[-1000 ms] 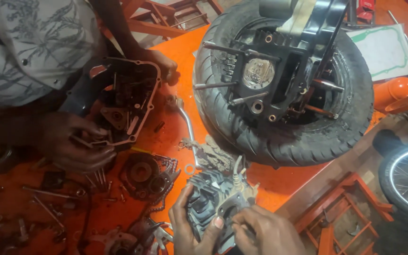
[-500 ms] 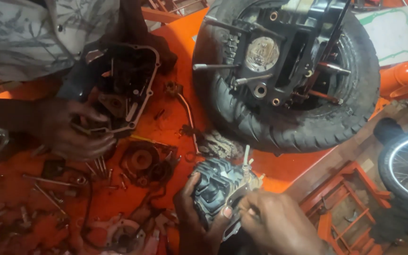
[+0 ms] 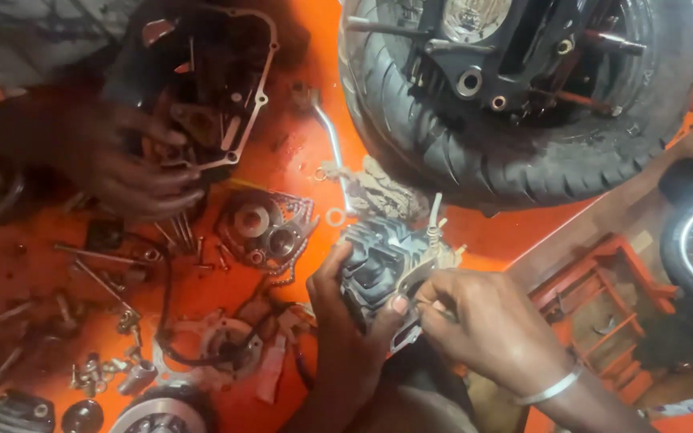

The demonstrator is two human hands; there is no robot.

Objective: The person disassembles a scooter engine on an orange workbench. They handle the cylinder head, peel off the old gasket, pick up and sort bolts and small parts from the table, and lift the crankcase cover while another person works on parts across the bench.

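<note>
A grey engine part with fins [image 3: 382, 261] sits low in the middle, over the orange desk [image 3: 475, 232]. The left hand [image 3: 346, 321] wraps its grip tight around the part. The right hand [image 3: 491, 325] pinches something small at the part's edge. Just above lies a big black tyre [image 3: 475, 160]. Another person's hand [image 3: 134, 172] holds an engine cover [image 3: 210, 96] at the left.

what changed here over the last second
The finned cylinder has come up off the orange table, held in the left hand; the right hand has moved to its lower right edge, fingertips pinching there. The view shifted towards the hands. The tyre stayed put, and the co-worker's hand is still at the engine cover.
</note>
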